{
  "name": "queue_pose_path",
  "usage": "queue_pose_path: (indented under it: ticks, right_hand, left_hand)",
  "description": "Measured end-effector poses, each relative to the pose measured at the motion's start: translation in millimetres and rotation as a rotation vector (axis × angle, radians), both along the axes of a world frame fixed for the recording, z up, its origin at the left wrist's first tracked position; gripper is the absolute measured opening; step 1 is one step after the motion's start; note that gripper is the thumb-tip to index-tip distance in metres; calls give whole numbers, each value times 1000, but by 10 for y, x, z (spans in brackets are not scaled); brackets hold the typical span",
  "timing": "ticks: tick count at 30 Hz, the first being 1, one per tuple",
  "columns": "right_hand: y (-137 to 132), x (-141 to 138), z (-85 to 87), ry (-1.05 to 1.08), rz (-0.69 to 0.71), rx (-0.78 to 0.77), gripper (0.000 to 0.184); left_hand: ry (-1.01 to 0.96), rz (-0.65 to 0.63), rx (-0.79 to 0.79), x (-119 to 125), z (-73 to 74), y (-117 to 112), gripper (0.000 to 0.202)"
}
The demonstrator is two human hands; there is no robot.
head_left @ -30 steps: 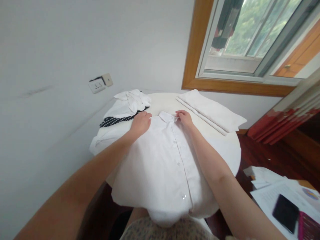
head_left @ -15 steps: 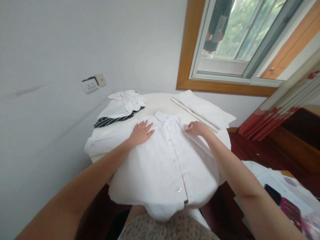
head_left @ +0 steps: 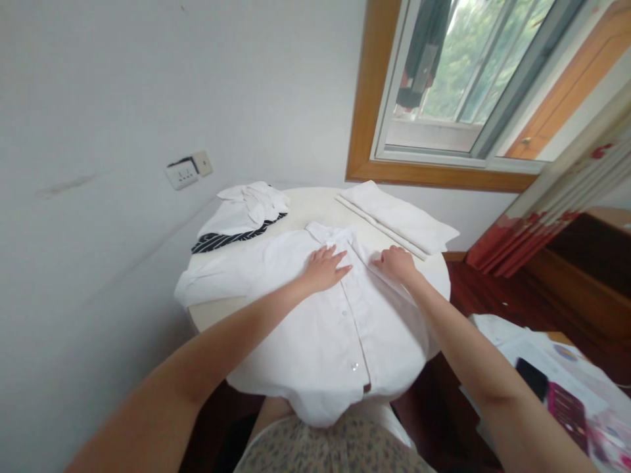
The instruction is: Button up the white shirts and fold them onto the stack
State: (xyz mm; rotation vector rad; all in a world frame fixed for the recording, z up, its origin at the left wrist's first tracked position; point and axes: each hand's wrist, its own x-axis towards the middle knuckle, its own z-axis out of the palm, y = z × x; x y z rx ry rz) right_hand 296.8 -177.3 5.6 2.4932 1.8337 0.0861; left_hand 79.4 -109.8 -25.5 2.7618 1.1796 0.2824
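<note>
A white button-up shirt [head_left: 315, 335] lies front side up across a round white table [head_left: 308, 200], collar toward the wall and hem hanging over the near edge. One sleeve stretches out to the left. My left hand [head_left: 325, 268] rests flat on the shirt's upper front by the button placket, fingers spread. At the shirt's right shoulder, the curled fingers of my right hand [head_left: 396, 264] are closed on its fabric; the fingertips are partly hidden.
Folded white cloth [head_left: 399, 217] lies at the table's back right. At the back left, a white garment [head_left: 246, 207] sits on black striped fabric [head_left: 236, 238]. A side surface at lower right bears a phone [head_left: 532, 379], a magenta-edged object [head_left: 566, 414] and papers.
My left hand has slid right, from the shirt's left shoulder area to near the placket. My right hand has shifted slightly right and down, still at the shirt's right edge.
</note>
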Motion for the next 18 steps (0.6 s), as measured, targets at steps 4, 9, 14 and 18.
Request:
queue_pose_path:
  ticks: [4, 9, 14, 18]
  right_hand:
    - [31, 43, 36, 46, -31, 87, 29]
    - [297, 334, 185, 6, -184, 203, 30]
    - [676, 526, 200, 5, -289, 178, 33]
    - [902, 473, 98, -71, -219, 173, 36]
  left_hand:
    - [23, 33, 19, 95, -141, -146, 76]
    - [32, 37, 29, 66, -205, -150, 77]
    - [34, 26, 17, 67, -207, -139, 77]
    - [28, 21, 21, 60, -220, -148, 77]
